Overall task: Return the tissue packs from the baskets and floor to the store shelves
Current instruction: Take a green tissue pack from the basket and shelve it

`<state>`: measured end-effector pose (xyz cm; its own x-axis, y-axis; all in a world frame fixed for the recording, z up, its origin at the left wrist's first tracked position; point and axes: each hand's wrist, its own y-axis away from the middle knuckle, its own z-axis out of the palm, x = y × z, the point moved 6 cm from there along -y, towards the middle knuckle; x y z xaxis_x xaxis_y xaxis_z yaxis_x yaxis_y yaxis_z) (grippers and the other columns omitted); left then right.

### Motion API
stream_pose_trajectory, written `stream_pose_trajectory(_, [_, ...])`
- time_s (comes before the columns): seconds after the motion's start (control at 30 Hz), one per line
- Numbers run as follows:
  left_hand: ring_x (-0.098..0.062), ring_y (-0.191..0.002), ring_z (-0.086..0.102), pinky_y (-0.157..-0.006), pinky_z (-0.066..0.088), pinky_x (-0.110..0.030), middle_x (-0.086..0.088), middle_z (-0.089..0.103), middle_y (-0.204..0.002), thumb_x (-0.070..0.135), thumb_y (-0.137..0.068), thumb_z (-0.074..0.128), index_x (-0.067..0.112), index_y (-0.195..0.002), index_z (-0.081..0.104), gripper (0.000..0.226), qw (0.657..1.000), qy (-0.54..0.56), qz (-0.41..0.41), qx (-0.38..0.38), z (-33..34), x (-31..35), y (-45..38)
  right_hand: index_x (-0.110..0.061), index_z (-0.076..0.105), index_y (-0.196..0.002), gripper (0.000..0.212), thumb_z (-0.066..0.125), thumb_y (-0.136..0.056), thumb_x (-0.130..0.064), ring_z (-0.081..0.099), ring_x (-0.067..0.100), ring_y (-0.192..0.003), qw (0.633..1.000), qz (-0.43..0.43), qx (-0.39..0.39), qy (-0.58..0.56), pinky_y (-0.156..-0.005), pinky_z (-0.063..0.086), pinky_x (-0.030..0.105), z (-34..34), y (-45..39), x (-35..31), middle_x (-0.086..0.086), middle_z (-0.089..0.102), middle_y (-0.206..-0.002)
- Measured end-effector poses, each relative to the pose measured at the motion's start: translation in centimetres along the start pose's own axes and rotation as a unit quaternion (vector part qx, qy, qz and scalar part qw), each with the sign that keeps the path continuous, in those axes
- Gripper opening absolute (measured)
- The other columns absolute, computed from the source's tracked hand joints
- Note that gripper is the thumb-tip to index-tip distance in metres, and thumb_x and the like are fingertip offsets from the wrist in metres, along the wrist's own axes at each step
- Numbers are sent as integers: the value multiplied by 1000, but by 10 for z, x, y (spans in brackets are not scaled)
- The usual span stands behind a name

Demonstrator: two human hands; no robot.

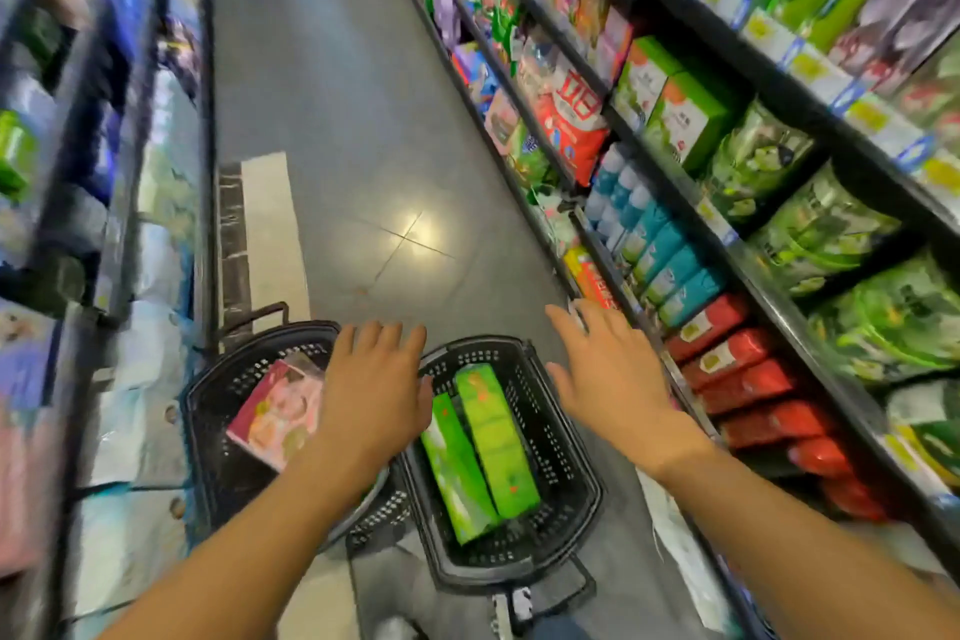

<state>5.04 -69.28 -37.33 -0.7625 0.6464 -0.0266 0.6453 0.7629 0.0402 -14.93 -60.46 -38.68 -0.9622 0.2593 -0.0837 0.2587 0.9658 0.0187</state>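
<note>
Here both hands reach out palm-down with fingers spread, holding nothing: the left hand (371, 392) above the gap between two black baskets, the right hand (605, 369) near the right shelves (769, 286). Two green tissue packs (480, 447) lie in the right basket (566, 437); a pink pack (278, 413), perhaps tissues, lies in the left basket (223, 411)

Perhaps "卫" on the red-and-white pack (569, 120).
</note>
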Motion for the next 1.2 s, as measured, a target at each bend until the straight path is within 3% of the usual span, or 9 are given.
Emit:
stream_pose_trajectory(0.1, [-36,-93,61,-83,47,-46,-10,65,-94,41,-70,55,13,-109,65,49,997,18,2,-72,79,19,-4,-20,41,-145,64,61,-87,-40,50,36,-122,997,10,-80,-20,-92,49,47,77,8,16,13,47,-141])
stream_pose_trajectory(0.27, [-35,-97,61,-81,48,-44,-10,64,-103,43,-72,56,14,-121,60,57,979,35,9,-203,230,39,-4,-20,51,-137,64,70,-79,-40,59,34,-104,981,44,-183,-45,-73,54,44,219,27,24,9,56,-126])
stream_pose_trajectory(0.37, [-33,-115,54,-93,43,-44,-8,60,-120,44,-83,55,18,-134,51,57,969,41,8,-244,310,45,-5,-23,36,-146,62,55,-91,-44,49,32,-119,967,60,-242,-51,-90,49,45,303,43,28,8,46,-137])
stream_pose_trajectory(0.47, [-33,-127,44,-104,37,-47,-9,51,-134,43,-90,49,19,-144,38,61,960,31,30,-278,408,52,-11,-21,36,-144,62,57,-90,-44,51,33,-118,952,82,-287,-63,-87,50,45,402,63,28,8,47,-132])
stream_pose_trajectory(0.57, [-34,-134,37,-109,33,-49,-10,44,-143,41,-89,50,20,-149,30,67,953,10,52,-298,468,56,-15,-23,26,-149,69,57,-92,-47,44,35,-125,937,100,-328,-70,-92,46,46,472,80,20,10,37,-143])
stream_pose_trajectory(0.73, [-32,-147,18,-117,21,-48,-11,22,-159,38,-89,51,21,-155,18,76,942,-14,127,-312,529,71,-18,-40,8,-154,77,53,-93,-54,21,39,-142,927,127,-333,-121,-104,39,52,547,83,6,13,-3,-162])
stream_pose_trajectory(0.9, [-35,-147,19,-118,18,-52,-14,27,-158,30,-86,55,17,-152,30,72,952,13,145,-270,556,71,-34,-45,33,-147,66,57,-88,-59,42,45,-131,943,141,-279,-115,-87,53,55,580,93,4,23,11,-162])
stream_pose_trajectory(1.03, [-33,-148,13,-119,16,-50,-11,18,-161,34,-88,53,20,-153,22,73,945,-1,153,-288,569,71,-42,-53,-9,-149,68,30,-96,-66,13,43,-146,933,149,-310,-106,-107,39,53,589,105,16,18,-26,-159])
stream_pose_trajectory(1.2, [-32,-148,14,-118,21,-46,-10,17,-160,34,-90,53,22,-151,23,69,944,2,148,-294,575,80,-52,-47,-15,-149,78,37,-94,-65,8,47,-147,930,162,-305,-123,-108,36,59,597,105,8,21,-28,-157])
